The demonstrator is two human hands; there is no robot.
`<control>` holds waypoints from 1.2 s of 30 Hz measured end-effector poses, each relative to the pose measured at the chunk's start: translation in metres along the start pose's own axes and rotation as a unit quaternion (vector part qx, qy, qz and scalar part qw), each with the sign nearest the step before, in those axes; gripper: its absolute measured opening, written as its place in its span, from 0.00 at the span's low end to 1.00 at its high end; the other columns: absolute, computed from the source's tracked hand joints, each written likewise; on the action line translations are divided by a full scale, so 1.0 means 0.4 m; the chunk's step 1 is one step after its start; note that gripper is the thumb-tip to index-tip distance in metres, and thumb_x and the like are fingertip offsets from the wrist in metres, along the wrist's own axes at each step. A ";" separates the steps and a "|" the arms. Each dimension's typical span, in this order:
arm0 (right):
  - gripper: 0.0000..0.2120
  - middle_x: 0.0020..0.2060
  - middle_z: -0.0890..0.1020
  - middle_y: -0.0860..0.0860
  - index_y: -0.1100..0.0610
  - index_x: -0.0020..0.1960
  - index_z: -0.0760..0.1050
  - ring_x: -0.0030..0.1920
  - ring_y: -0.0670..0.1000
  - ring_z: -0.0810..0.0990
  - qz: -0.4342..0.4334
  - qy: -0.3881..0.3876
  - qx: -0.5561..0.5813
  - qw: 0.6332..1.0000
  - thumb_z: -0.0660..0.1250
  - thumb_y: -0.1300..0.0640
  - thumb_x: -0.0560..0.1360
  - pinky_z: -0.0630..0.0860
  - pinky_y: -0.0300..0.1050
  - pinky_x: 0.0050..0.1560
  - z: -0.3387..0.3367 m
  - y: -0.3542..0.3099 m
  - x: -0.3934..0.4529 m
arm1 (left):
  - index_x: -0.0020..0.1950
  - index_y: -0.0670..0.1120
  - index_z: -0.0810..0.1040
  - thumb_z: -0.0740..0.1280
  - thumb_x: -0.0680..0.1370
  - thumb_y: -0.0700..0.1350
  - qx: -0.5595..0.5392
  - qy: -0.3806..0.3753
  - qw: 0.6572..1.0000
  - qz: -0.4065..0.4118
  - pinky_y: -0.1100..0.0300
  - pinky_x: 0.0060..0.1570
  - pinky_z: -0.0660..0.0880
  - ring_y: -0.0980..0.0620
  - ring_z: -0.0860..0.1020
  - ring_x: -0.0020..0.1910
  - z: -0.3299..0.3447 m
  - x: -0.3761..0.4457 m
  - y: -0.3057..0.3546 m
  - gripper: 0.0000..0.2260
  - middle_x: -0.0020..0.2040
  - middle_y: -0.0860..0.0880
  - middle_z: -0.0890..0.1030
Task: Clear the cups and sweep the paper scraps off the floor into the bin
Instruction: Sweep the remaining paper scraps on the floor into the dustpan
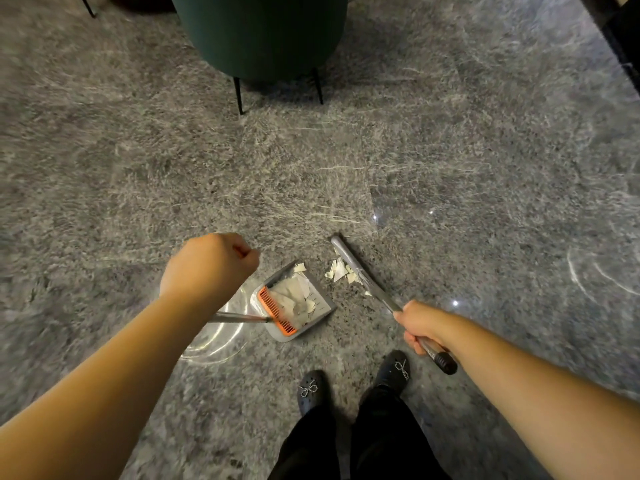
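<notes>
**Floor sweep: dustpan, broom, paper scraps**

Item 1. Dustpan [298, 303]: grey tray lying on the floor [450, 150] just ahead of the feet. Long axis runs diagonally; the open mouth points up and to the right, toward the broom. An orange comb strip [277, 311] runs along its rear edge. Its metal handle [239, 318] extends leftward from the rear, and the upper end passes behind the left forearm and is hidden.

Item 2. Paper scraps, in pan [294, 299]: off-white torn pieces, piled loosely and covering most of the tray. One piece sits at the pan's far corner.

Item 3. Paper scraps, loose [341, 271]: small cluster of off-white torn pieces on the floor, between the pan's mouth and the broom head, touching the broom.

Item 4. Broom [360, 271]: slim grey head and metal shaft, long axis diagonal from upper left at the floor to lower right at the hand. Black end cap [446, 364] protrudes below the grip. Bristles are hard to make out.

Item 5. Left hand [207, 268]: fingers curled into a fist above the pan's handle; the grip itself faces away, so whether it holds the handle cannot be told.

Item 6. Right hand [420, 329]: fingers wrapped round the broom shaft near its upper end.

Item 7. Surroundings: grey veined floor with bright reflections; dark green round seat [263, 36] on thin black legs, cut off at the top edge; two dark shoes [393, 370] with beaded bows, and black trousers below.
</notes>
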State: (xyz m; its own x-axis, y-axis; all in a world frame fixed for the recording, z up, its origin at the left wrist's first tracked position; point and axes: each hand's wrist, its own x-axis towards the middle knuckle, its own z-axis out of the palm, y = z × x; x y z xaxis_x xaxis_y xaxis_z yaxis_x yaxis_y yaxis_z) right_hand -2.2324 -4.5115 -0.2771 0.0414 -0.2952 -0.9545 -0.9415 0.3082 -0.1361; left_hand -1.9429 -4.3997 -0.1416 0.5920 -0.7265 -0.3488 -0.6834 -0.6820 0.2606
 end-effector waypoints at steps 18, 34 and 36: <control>0.14 0.36 0.76 0.54 0.60 0.65 0.64 0.25 0.47 0.71 -0.046 -0.071 -0.043 0.996 0.57 0.57 0.82 0.73 0.40 0.25 0.038 -0.009 -0.055 | 0.41 0.53 0.78 0.65 0.78 0.55 0.040 -0.011 0.996 0.073 0.59 0.35 0.67 0.49 0.76 0.37 0.029 0.085 0.145 0.10 0.34 0.56 0.76; 0.10 0.30 0.70 0.53 0.52 0.63 0.65 0.20 0.42 0.64 -0.006 -0.042 0.220 0.975 0.57 0.55 0.82 0.64 0.33 0.19 -0.034 0.067 -0.156 | 0.43 0.54 0.80 0.65 0.78 0.55 0.038 0.005 0.997 0.069 0.60 0.36 0.67 0.51 0.76 0.37 0.020 0.043 0.118 0.08 0.36 0.55 0.79; 0.10 0.30 0.70 0.53 0.51 0.63 0.65 0.19 0.43 0.64 -0.005 -0.033 0.229 0.973 0.57 0.55 0.82 0.64 0.33 0.19 -0.046 0.074 -0.152 | 0.42 0.54 0.80 0.66 0.78 0.55 0.035 -0.001 0.997 0.065 0.60 0.34 0.67 0.53 0.75 0.36 0.016 0.041 0.107 0.08 0.36 0.55 0.79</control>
State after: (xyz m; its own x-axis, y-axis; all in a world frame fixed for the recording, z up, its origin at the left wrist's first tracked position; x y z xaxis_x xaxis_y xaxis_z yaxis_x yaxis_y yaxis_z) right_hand -2.2688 -4.5012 -0.2182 0.0854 -0.2452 -0.9657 -0.6936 0.6812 -0.2343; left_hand -1.9650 -4.4402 -0.1419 0.4960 -0.8077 -0.3187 -0.7825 -0.5749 0.2392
